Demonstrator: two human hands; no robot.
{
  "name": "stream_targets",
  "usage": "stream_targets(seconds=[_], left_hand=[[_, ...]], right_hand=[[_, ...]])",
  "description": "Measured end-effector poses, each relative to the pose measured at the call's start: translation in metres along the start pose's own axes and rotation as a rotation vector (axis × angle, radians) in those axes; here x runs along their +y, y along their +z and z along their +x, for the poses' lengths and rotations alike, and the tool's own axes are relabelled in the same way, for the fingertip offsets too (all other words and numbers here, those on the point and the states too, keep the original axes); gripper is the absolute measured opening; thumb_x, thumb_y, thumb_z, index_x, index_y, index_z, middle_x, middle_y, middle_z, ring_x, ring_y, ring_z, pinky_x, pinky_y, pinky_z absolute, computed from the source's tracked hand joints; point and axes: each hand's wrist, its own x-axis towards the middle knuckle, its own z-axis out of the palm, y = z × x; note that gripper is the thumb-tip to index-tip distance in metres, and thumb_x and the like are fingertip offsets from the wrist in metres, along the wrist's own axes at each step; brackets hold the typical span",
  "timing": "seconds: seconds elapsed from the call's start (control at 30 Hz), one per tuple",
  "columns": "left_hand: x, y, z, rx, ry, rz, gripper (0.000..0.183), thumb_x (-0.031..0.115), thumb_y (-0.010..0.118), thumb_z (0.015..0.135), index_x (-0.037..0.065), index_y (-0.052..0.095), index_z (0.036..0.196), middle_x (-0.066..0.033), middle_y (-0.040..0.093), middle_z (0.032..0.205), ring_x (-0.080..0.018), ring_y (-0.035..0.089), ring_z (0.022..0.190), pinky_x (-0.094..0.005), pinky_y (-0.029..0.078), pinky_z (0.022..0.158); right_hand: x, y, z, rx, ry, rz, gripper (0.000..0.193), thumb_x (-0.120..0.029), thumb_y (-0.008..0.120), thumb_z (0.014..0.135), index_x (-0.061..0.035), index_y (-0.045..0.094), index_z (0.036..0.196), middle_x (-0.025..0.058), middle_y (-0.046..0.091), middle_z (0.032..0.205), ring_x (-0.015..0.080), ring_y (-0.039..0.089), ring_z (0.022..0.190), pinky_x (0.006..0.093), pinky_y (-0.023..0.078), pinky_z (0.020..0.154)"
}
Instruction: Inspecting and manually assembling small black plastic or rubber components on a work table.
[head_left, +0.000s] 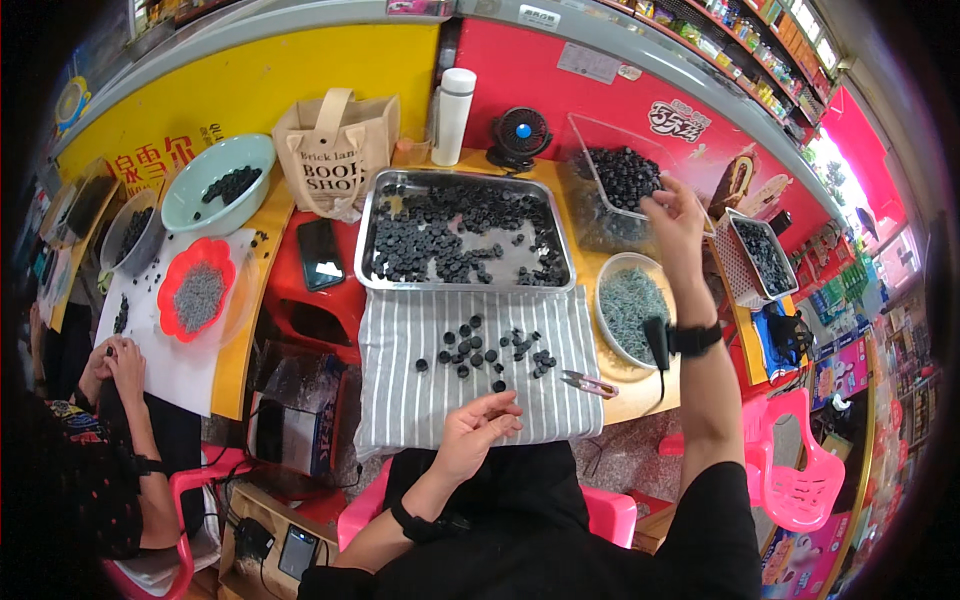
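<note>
My left hand (480,430) hovers at the near edge of a grey-and-white striped cloth (400,390), fingers stretched out and thumb apart, holding nothing visible. Just beyond it, several small round black caps (463,350) lie loose on the cloth, with a cluster of smaller black pieces (543,362) to their right. My right hand (676,212) is raised at the near right rim of a clear plastic bin (605,235) heaped with black pieces (622,175). Its fingers are bent together; whatever they may hold is too small to make out.
A metal tray (465,287) of black caps stands behind the cloth. Thread snips (590,384) lie at its right, near a round tub (632,310) of greenish small parts. A black fan (520,135) and white bottle (453,115) stand behind. At left, another person's hands (118,365) work beside a red bowl (197,290).
</note>
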Motion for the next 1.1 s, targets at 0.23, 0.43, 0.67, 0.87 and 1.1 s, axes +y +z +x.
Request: stream_targets(seconds=[0.23, 0.43, 0.67, 0.87, 1.1], left_hand=[[0.002, -0.003, -0.001, 0.019, -0.016, 0.033, 0.032, -0.001, 0.06, 0.092, -0.002, 0.059, 0.124, -0.0124, 0.067, 0.108, -0.0172, 0.066, 0.091, -0.0263, 0.052, 0.075], [0.003, -0.004, -0.002, 0.011, -0.024, 0.057, 0.03, 0.0, 0.06, 0.093, -0.002, 0.06, 0.123, -0.0116, 0.067, 0.107, -0.016, 0.066, 0.089, -0.0256, 0.051, 0.074], [0.002, 0.0, -0.001, 0.008, -0.03, 0.084, 0.028, 0.001, 0.06, 0.093, -0.001, 0.061, 0.121, -0.0105, 0.067, 0.105, -0.0155, 0.066, 0.089, -0.0251, 0.051, 0.074], [0.004, 0.001, -0.002, 0.043, -0.041, 0.097, 0.027, -0.001, 0.058, 0.092, -0.002, 0.062, 0.119, -0.0108, 0.067, 0.103, -0.0163, 0.066, 0.087, -0.0248, 0.051, 0.073], [0.004, -0.002, -0.002, 0.031, -0.004, 0.108, 0.027, 0.0, 0.061, 0.091, -0.002, 0.062, 0.118, -0.0116, 0.067, 0.103, -0.0177, 0.066, 0.087, -0.0261, 0.051, 0.072]], right_hand=[[0.004, 0.046, -0.133, -0.686, 0.059, 0.092, 0.019, 0.003, 0.069, 0.077, -0.0002, 0.067, 0.095, 0.0066, 0.065, 0.087, 0.0161, 0.063, 0.079, 0.0255, 0.05, 0.069], [-0.022, 0.082, -0.175, -0.691, -0.29, -0.166, 0.02, 0.004, 0.068, 0.072, -0.0014, 0.067, 0.091, 0.0118, 0.064, 0.089, 0.0302, 0.06, 0.08, 0.0356, 0.048, 0.076], [-0.017, 0.074, -0.172, -0.684, -0.484, -0.195, 0.014, -0.001, 0.069, 0.068, -0.0049, 0.063, 0.079, 0.0086, 0.061, 0.079, 0.0323, 0.055, 0.076, 0.0413, 0.044, 0.07], [-0.023, 0.022, -0.22, -0.531, -0.324, -0.164, 0.013, 0.001, 0.07, 0.066, -0.0053, 0.06, 0.072, 0.0084, 0.059, 0.074, 0.0311, 0.054, 0.071, 0.0409, 0.043, 0.063], [-0.008, 0.0, -0.218, -0.353, -0.214, -0.06, 0.017, 0.007, 0.065, 0.068, -0.0016, 0.064, 0.083, 0.0116, 0.063, 0.086, 0.032, 0.061, 0.08, 0.0377, 0.049, 0.067]])
